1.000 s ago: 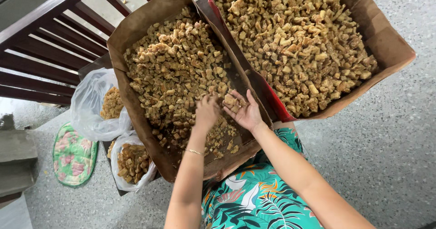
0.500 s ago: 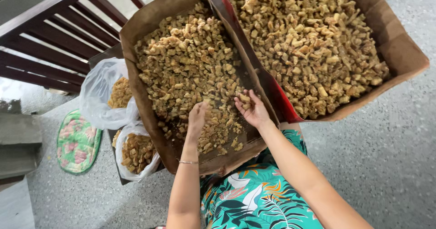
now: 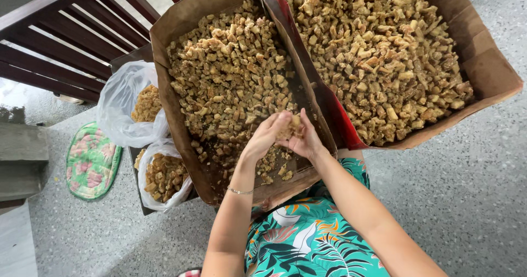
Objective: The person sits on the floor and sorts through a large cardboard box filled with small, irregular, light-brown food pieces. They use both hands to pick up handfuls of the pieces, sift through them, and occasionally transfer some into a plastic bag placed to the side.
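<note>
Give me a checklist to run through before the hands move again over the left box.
1. Both hands over the left cardboard box: ok; left hand and right hand meet above its near end.
2. Pieces held: ok; a clump of brown fried pieces sits between the hands.
3. Grip firm: cannot tell; fingers hide it.
4. Near end of the box bare: not ok; loose pieces lie there.
5. Right cardboard box apart from the hands: ok.
6. Plastic bags open: ok; both show pieces inside.
</note>
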